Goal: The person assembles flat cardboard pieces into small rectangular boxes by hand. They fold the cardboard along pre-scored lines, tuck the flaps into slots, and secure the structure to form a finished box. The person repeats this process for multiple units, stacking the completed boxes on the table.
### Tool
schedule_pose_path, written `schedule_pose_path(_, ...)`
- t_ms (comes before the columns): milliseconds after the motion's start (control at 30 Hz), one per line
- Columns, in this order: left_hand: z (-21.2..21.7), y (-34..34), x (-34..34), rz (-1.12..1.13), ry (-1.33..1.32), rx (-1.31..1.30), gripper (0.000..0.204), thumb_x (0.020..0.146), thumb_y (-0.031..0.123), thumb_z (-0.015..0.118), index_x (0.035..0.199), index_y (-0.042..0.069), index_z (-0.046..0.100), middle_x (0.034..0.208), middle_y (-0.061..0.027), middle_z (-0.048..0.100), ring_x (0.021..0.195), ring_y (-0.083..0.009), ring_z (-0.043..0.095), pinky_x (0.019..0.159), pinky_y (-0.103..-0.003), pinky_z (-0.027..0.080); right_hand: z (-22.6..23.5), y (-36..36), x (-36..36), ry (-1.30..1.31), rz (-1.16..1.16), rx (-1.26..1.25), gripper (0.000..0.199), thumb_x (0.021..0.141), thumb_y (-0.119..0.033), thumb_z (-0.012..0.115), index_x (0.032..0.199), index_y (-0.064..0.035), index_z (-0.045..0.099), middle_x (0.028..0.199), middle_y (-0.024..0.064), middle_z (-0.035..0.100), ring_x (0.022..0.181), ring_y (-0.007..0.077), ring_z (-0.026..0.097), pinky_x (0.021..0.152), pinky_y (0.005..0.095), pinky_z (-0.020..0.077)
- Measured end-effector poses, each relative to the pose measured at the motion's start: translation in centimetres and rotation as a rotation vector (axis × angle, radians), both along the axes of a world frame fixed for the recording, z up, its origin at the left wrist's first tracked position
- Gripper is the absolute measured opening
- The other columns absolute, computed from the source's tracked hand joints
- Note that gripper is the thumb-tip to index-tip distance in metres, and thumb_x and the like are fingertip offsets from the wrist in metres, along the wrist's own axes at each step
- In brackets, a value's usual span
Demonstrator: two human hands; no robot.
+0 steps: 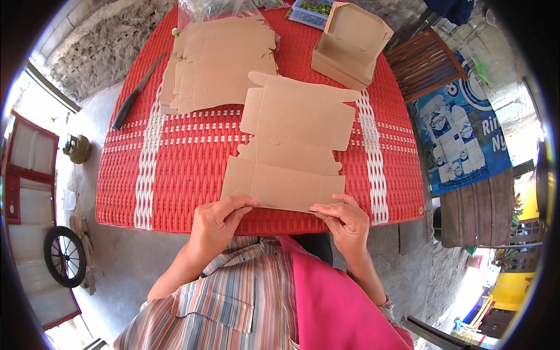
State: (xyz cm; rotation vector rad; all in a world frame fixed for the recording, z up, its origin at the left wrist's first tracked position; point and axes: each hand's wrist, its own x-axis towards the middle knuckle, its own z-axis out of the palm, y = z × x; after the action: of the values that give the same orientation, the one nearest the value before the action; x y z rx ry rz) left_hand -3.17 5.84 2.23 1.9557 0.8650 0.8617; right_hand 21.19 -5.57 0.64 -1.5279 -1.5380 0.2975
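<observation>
An unfolded brown cardboard box blank [300, 116] lies before me on the red woven table [192, 181], its near panel at the table's front edge. My left hand [217, 216] pinches the left part of that near edge between thumb and fingers. At the right part of the same edge, my right hand [346, 220] pinches the cardboard too, its thumb on top and some fingers curled beneath. Crease lines cross the blank, and rounded tabs stick out at its sides and far end.
A stack of flat box blanks [224, 64] lies at the far left, beside a black-handled knife [134, 96]. Far right stands a folded cardboard box [350, 49], lid raised, near a blue plastic container [309, 14] of green pieces. A wooden chair [426, 64] is beyond the table's right edge.
</observation>
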Motion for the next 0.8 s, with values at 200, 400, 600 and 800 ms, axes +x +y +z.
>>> schedule_pose_path(200,-0.4,0.3,-0.6,-0.043,0.054,0.277,0.021,0.083,-0.01,0.066,0.1,0.001,0.071,0.093,-0.0098,0.074,0.094,-0.0269,0.073,0.082,-0.035,0.057,-0.3,-0.1,-0.7,-0.127,-0.035,0.126,0.012,0.085,-0.008,0.076,0.096,-0.0064,0.073,0.093,0.0064,0.077,0.088,0.0196,0.074,0.093,0.0419,0.0501)
schedule_pose_path(400,1.2,1.0,-1.5,0.059,0.419,0.538,0.039,0.076,-0.01,0.059,0.111,0.005,0.069,0.125,-0.0084,0.066,0.129,-0.0293,0.054,0.109,-0.046,0.037,1.2,-1.2,-3.5,-0.375,0.267,0.034,0.028,0.084,-0.019,0.077,0.109,-0.0078,0.07,0.117,0.004,0.07,0.109,0.0176,0.066,0.106,0.041,0.0414)
schedule_pose_path(600,3.4,-1.6,-1.4,-0.36,0.373,0.472,0.047,0.07,-0.001,0.064,0.116,0.006,0.067,0.139,-0.0092,0.059,0.137,-0.03,0.048,0.112,-0.048,0.034,4.1,0.0,0.3,-0.534,0.153,-0.084,0.03,0.092,-0.008,0.062,0.121,-0.0106,0.068,0.13,0.0059,0.065,0.128,0.0224,0.057,0.115,0.0505,0.0308)
schedule_pose_path(800,1.2,0.3,-1.6,-0.39,0.324,0.374,0.039,0.067,-0.001,0.063,0.106,0.001,0.067,0.133,-0.0111,0.064,0.136,-0.0311,0.05,0.114,-0.052,0.035,4.3,0.4,2.1,-0.584,0.243,-0.275,0.044,0.089,-0.018,0.068,0.133,-0.017,0.063,0.141,0.0062,0.058,0.134,0.0243,0.051,0.118,0.0534,0.0265)
